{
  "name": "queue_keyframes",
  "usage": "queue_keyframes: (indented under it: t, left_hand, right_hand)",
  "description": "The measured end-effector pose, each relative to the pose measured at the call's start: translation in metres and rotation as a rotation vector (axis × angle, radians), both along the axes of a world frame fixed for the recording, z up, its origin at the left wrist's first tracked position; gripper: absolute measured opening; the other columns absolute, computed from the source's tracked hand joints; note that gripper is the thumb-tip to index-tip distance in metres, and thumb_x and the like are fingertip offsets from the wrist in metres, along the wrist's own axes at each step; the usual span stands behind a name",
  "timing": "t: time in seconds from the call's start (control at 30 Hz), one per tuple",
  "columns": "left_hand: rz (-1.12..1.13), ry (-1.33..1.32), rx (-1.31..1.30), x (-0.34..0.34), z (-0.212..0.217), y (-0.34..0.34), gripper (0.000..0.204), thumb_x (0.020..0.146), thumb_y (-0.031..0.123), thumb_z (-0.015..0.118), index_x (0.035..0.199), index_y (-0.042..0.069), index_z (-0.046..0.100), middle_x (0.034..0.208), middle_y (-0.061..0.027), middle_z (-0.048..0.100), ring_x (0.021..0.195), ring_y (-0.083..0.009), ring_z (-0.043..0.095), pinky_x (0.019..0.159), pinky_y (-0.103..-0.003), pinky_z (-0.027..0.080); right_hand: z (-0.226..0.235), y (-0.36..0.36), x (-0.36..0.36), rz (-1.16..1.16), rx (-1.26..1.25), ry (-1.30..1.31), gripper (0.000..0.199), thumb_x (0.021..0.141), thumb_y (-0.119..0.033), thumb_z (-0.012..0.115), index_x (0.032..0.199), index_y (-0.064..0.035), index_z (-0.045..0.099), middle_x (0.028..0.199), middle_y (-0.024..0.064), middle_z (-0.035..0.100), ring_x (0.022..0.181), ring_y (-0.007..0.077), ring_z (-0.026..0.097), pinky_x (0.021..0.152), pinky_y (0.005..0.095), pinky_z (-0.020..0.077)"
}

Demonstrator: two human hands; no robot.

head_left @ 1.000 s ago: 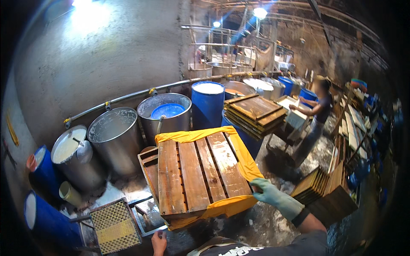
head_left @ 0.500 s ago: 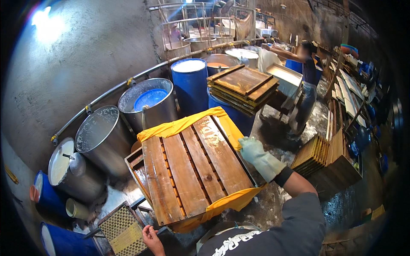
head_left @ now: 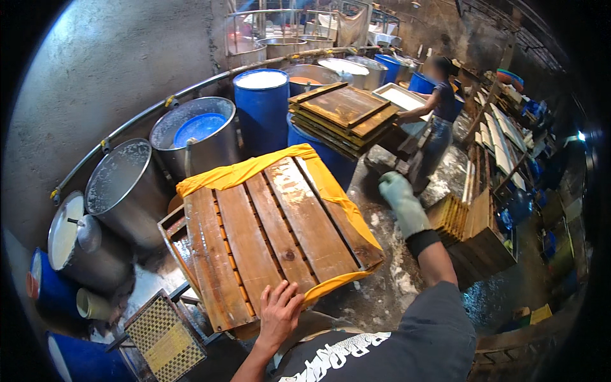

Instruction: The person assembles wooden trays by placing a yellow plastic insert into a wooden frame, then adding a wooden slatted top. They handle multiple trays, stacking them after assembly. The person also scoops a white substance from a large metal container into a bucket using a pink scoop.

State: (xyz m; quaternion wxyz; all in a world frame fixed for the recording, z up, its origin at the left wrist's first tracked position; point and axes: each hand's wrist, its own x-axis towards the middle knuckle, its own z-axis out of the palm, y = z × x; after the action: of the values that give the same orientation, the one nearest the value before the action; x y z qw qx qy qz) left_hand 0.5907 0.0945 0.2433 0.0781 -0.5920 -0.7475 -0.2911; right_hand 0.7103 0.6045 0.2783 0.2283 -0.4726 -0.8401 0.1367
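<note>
A slatted wooden board (head_left: 254,235) lies on top of a yellow cloth (head_left: 340,207), whose folds stick out along its far, right and near edges. My bare left hand (head_left: 280,312) rests on the board's near edge, its fingers spread over the slats. My right hand (head_left: 405,204), in a pale rubber glove, is raised beyond the right edge of the board and touches nothing there. Its fingers look curled in, with nothing visible in them. Under the board, part of a wooden frame (head_left: 167,230) shows at the left.
A stack of wooden boards (head_left: 347,111) stands at the far side. Metal vats (head_left: 121,178) and blue barrels (head_left: 261,108) line the left wall. At lower left is a woven-seat stool (head_left: 164,334). More boards (head_left: 480,235) lean at right. A co-worker (head_left: 439,114) bends over a white tray.
My left hand has come up from beside the stool onto the board's near edge. My gloved right hand has left the board's right edge and moved away. The co-worker has lowered an arm.
</note>
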Motion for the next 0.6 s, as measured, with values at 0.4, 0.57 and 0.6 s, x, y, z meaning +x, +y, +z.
queue_keyframes:
  t: [0.4,0.57,0.6]
  left_hand:
    - [-0.386,-0.59,-0.386,0.051,-0.178,0.014,0.027,0.091,0.021,0.077,0.114,0.008,0.07,0.105,-0.0155,0.074,0.098,-0.0343,0.072,0.084,-0.038,0.057]
    - [-0.214,-0.595,-0.551,0.023,-0.246,-0.023,0.028,0.092,0.026,0.077,0.112,0.008,0.07,0.101,-0.0148,0.073,0.094,-0.0329,0.072,0.081,-0.036,0.057]
    - [-0.174,-0.635,-0.551,0.017,-0.247,-0.026,0.028,0.092,0.027,0.077,0.111,0.008,0.07,0.1,-0.0146,0.073,0.093,-0.0326,0.072,0.08,-0.036,0.057]
  right_hand:
    - [0.034,-0.272,0.082,0.577,-0.881,0.217,0.044,0.098,-0.024,0.072,0.135,-0.002,0.063,0.13,0.0118,0.068,0.123,0.0194,0.062,0.11,0.0356,0.0475]
    - [0.031,-0.248,0.11,0.501,-0.338,0.209,0.042,0.094,-0.019,0.069,0.131,-0.0002,0.066,0.128,0.0205,0.069,0.118,0.0314,0.067,0.106,0.0386,0.0521]
    - [0.029,-0.239,0.111,0.531,-0.251,0.201,0.042,0.093,-0.019,0.07,0.131,-0.001,0.066,0.127,0.0208,0.069,0.119,0.0327,0.067,0.105,0.0391,0.0522]
